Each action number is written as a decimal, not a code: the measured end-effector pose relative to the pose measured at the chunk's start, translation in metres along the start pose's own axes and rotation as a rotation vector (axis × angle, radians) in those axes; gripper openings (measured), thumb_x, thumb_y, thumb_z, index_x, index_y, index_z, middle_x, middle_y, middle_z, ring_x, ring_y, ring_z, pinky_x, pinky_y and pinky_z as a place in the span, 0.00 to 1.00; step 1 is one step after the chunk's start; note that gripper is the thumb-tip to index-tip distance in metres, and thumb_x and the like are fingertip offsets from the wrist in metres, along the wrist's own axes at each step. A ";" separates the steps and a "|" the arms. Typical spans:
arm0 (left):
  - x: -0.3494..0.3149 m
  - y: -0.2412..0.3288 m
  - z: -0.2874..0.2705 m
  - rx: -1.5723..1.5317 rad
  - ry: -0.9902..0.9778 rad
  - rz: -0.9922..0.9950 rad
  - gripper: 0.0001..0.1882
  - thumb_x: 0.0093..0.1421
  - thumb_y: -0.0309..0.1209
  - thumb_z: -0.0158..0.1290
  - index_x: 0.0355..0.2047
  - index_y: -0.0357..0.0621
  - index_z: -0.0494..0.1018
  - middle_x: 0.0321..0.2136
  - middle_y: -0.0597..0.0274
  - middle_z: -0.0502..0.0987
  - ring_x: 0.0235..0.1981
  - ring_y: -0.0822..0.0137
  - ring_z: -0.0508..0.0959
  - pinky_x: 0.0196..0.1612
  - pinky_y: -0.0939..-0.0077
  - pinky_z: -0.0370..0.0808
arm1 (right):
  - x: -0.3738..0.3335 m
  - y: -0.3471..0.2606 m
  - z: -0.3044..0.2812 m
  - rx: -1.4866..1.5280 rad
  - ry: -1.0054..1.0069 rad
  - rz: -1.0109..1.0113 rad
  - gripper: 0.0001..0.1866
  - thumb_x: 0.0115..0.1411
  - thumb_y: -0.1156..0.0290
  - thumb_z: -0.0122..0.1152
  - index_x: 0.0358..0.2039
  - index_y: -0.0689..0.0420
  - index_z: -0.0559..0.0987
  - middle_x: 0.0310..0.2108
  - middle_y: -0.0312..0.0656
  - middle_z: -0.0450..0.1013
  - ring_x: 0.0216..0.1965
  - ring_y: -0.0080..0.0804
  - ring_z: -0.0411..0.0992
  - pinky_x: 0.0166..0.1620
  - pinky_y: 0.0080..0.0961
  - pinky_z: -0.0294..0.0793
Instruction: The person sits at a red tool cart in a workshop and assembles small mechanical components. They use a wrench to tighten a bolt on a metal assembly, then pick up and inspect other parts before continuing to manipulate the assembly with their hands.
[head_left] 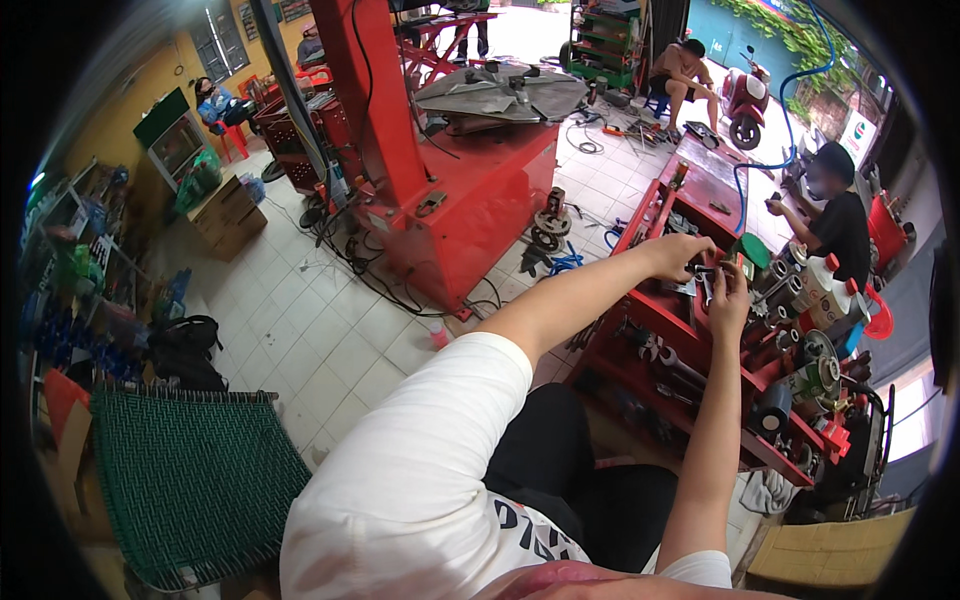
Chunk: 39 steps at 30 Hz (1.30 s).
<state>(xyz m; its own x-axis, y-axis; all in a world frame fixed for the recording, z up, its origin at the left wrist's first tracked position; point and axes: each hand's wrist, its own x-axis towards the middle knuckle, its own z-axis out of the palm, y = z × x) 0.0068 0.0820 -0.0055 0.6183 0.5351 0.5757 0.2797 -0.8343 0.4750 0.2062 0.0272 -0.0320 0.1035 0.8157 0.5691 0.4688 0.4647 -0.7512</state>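
Both my arms reach over a red tool cart (pixel 650 310) at the right, and my hands meet above its top tray. My left hand (pixel 680 257) is closed, its fingertips pinching a small dark part (pixel 704 268) whose kind I cannot make out. From the near side my right hand (pixel 729 294) comes up, with thumb and fingers bent at the same small part. Beneath and between the hands lie pale metal tools, partly hidden by my fingers. Right beside my right hand stands a round green lid or can (pixel 751 250).
Cans and bottles, among them a white jug with a red cap (pixel 822 285), crowd the cart's right side. A red tyre-changing machine (pixel 470 220) stands ahead. A green woven chair (pixel 195 480) is at lower left. One person (pixel 840 215) sits near the cart; another (pixel 685 80) sits farther back.
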 end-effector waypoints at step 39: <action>0.000 0.003 -0.005 0.115 0.092 0.039 0.27 0.49 0.23 0.65 0.50 0.45 0.70 0.39 0.53 0.81 0.45 0.50 0.81 0.49 0.59 0.77 | -0.006 -0.028 0.000 -0.269 -0.047 0.034 0.12 0.65 0.68 0.61 0.44 0.63 0.78 0.35 0.54 0.81 0.39 0.47 0.82 0.43 0.37 0.78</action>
<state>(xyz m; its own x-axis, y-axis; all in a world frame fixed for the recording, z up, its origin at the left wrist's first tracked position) 0.0037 0.0805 -0.0006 0.5617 0.5073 0.6536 0.3422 -0.8617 0.3747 0.1924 0.0090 -0.0139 0.0854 0.8473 0.5241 0.6826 0.3335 -0.6503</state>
